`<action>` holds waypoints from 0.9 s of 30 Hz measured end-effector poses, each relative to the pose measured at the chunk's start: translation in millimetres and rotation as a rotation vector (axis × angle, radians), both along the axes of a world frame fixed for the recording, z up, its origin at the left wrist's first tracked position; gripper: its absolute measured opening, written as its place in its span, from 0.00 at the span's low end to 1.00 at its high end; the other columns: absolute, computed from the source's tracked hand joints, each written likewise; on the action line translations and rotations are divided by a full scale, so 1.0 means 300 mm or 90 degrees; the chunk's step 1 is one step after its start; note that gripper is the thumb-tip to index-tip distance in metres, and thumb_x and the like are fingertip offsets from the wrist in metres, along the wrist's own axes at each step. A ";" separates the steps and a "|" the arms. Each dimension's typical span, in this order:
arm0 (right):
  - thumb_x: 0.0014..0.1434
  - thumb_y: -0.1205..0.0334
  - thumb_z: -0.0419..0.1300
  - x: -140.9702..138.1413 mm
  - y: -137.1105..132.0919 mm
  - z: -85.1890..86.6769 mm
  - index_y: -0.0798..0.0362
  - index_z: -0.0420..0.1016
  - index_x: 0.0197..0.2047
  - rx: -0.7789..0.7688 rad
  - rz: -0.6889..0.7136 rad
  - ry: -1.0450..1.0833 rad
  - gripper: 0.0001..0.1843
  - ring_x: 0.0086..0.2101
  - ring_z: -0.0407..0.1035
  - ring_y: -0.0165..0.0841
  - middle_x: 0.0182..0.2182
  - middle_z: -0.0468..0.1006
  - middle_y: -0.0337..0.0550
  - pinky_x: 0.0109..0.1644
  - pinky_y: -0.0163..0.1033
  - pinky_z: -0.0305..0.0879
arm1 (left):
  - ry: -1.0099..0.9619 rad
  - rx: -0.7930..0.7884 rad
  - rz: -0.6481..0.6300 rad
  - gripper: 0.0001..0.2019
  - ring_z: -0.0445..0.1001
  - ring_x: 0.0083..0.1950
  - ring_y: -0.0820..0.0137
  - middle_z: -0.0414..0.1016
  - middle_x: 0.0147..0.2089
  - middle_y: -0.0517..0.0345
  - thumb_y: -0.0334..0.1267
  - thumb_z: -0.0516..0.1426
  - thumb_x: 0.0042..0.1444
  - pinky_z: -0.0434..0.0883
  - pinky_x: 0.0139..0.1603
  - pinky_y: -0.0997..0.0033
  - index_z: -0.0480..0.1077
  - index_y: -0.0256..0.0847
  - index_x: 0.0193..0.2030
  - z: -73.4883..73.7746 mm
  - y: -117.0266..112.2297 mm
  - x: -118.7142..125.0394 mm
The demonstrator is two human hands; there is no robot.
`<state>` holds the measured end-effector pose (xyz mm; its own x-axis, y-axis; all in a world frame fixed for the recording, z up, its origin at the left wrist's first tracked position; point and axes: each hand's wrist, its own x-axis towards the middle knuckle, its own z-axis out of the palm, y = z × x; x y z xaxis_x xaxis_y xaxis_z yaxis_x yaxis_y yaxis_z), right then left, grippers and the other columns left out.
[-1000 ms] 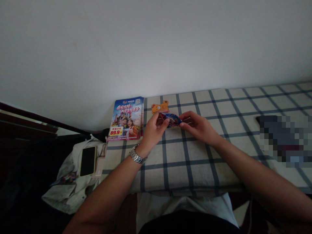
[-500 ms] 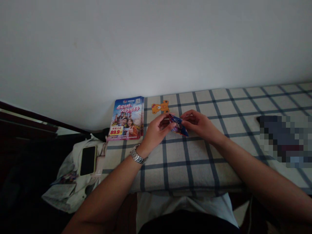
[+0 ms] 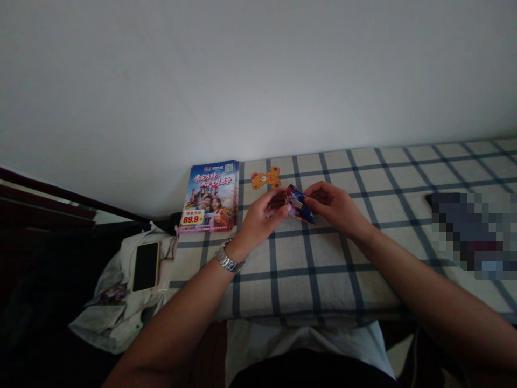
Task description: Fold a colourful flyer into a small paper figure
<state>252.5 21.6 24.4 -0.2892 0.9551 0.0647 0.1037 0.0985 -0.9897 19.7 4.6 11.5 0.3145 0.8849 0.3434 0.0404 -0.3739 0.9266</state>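
Note:
A small folded piece of glossy printed paper (image 3: pixel 299 206), dark blue and red with a pale patch, is held between both hands over the checked tablecloth. My left hand (image 3: pixel 264 215), with a metal watch (image 3: pixel 229 255) at the wrist, pinches its left side between thumb and fingers. On the right edge, my right hand (image 3: pixel 332 207) grips the paper with thumb and bent fingers. Its shape is angular, pointed toward the lower right. The fingertips behind the paper are partly hidden.
A stack of printed flyers (image 3: pixel 210 196) lies left of my hands, beside an orange bear picture (image 3: pixel 265 178). A phone (image 3: pixel 146 266) rests on pale cloth (image 3: pixel 109 323) at the lower left. A dark, pixelated object (image 3: pixel 464 226) lies on the tablecloth (image 3: pixel 388 188) at right. The wall stands behind.
The folded paper has shifted slightly right and turned, showing more of its blue face and pale patch. My right hand has moved a little to the right; the left still pinches the paper.

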 end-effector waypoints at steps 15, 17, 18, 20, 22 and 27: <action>0.64 0.40 0.68 -0.004 -0.013 0.034 0.47 0.79 0.49 -0.054 -0.019 0.073 0.20 0.39 0.81 0.38 0.39 0.85 0.42 0.43 0.45 0.82 | 0.311 0.317 0.104 0.23 0.74 0.65 0.61 0.75 0.62 0.54 0.31 0.62 0.69 0.73 0.69 0.49 0.70 0.54 0.68 0.082 -0.029 -0.021; 0.63 0.42 0.70 -0.004 -0.013 0.031 0.47 0.78 0.50 -0.084 0.005 0.096 0.20 0.38 0.81 0.37 0.40 0.85 0.42 0.44 0.45 0.82 | 0.333 0.341 0.089 0.25 0.74 0.65 0.61 0.75 0.63 0.54 0.29 0.61 0.68 0.73 0.68 0.48 0.70 0.55 0.68 0.079 -0.027 -0.018; 0.62 0.44 0.71 -0.004 -0.012 0.028 0.47 0.78 0.50 -0.091 0.011 0.104 0.20 0.39 0.81 0.37 0.41 0.85 0.42 0.44 0.45 0.82 | 0.338 0.351 0.085 0.25 0.74 0.65 0.60 0.75 0.63 0.54 0.28 0.61 0.68 0.73 0.68 0.48 0.70 0.55 0.68 0.077 -0.026 -0.016; 0.61 0.46 0.72 -0.003 -0.010 0.022 0.47 0.79 0.50 -0.100 0.017 0.117 0.20 0.38 0.80 0.36 0.42 0.85 0.42 0.45 0.44 0.81 | 0.341 0.362 0.079 0.26 0.74 0.64 0.60 0.75 0.63 0.54 0.28 0.62 0.67 0.73 0.68 0.48 0.70 0.56 0.68 0.075 -0.026 -0.013; 0.60 0.47 0.73 -0.002 -0.006 0.017 0.47 0.80 0.48 -0.100 0.016 0.132 0.19 0.38 0.79 0.35 0.41 0.84 0.41 0.45 0.44 0.80 | 0.331 0.354 0.075 0.26 0.74 0.64 0.60 0.75 0.64 0.54 0.28 0.62 0.67 0.73 0.68 0.48 0.69 0.55 0.68 0.075 -0.027 -0.011; 0.58 0.49 0.75 -0.002 -0.001 0.018 0.48 0.80 0.46 -0.088 0.032 0.150 0.17 0.42 0.77 0.35 0.43 0.82 0.41 0.47 0.42 0.77 | 0.257 0.283 0.081 0.24 0.72 0.67 0.60 0.73 0.64 0.52 0.34 0.64 0.67 0.70 0.72 0.46 0.69 0.52 0.67 0.073 -0.029 -0.010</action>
